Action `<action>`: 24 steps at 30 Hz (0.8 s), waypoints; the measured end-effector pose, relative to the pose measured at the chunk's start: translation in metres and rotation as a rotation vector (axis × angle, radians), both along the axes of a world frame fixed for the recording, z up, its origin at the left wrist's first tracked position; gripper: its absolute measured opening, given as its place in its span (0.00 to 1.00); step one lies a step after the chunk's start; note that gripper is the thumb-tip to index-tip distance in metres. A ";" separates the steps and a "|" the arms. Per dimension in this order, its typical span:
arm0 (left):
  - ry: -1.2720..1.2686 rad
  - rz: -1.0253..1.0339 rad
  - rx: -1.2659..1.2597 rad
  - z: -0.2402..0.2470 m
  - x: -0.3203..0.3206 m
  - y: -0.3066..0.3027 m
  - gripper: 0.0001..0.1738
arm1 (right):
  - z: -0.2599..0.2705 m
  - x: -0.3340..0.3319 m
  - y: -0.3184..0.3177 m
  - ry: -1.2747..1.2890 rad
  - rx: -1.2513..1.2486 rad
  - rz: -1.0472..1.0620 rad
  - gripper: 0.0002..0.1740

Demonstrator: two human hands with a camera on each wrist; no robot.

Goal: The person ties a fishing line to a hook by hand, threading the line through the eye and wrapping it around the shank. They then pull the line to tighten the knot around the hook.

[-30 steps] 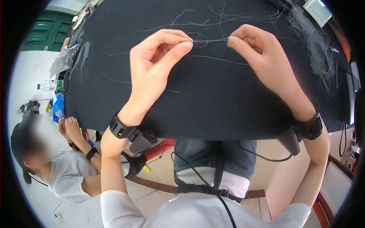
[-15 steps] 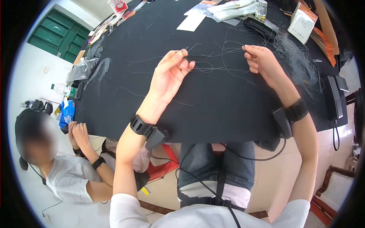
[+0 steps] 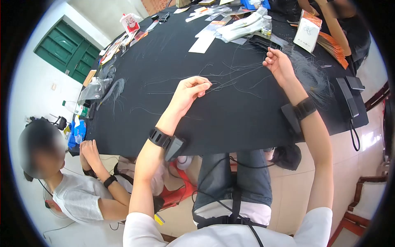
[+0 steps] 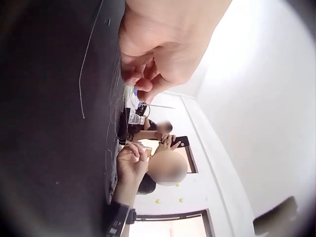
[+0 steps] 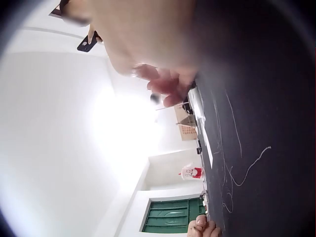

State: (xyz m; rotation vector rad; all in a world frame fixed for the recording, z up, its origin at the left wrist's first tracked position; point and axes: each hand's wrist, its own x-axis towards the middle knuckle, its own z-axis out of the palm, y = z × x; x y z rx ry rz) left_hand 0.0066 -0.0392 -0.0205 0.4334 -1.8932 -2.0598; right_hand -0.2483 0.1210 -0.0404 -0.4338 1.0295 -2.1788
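My left hand is over the middle of the black-covered table, thumb and index finger pinching a thin grey thread near a small loop. My right hand is raised farther away to the right, fingers curled, pinching the thread between its fingertips. Between the hands the thread runs slantwise over the dark cloth. In the left wrist view, a thin straight strand sticks out beyond the left fingertips. Other loose strands lie on the cloth in the right wrist view.
A tangled bundle of grey strands lies right of my right hand, a smaller bundle at the left edge. Papers, a glass jar and a card box stand farther back. Another person sits at left.
My head view has tilted up, showing more of the table. The left fingers, spread half a second ago, have come back together. Since a second ago, the hands have moved farther apart.
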 end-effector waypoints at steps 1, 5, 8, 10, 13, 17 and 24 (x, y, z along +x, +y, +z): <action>0.001 -0.003 -0.001 0.000 -0.001 0.000 0.05 | -0.001 -0.002 0.000 -0.020 -0.009 -0.041 0.07; -0.007 -0.006 -0.015 0.000 -0.001 0.000 0.05 | -0.002 -0.003 -0.001 -0.052 -0.021 -0.120 0.06; -0.015 -0.001 -0.024 -0.001 -0.002 0.000 0.05 | 0.000 -0.004 0.000 -0.052 -0.026 -0.159 0.06; -0.026 -0.009 -0.024 0.000 -0.002 -0.001 0.05 | 0.001 -0.003 0.000 -0.047 -0.024 -0.188 0.06; -0.025 -0.029 -0.022 0.000 -0.002 0.000 0.05 | 0.001 -0.003 0.000 -0.036 -0.034 -0.213 0.06; -0.020 -0.048 -0.048 0.000 -0.003 0.003 0.04 | 0.002 -0.002 0.002 -0.044 -0.063 -0.196 0.06; 0.007 -0.073 -0.090 -0.007 -0.003 0.001 0.03 | 0.013 0.007 0.007 0.055 0.005 -0.147 0.09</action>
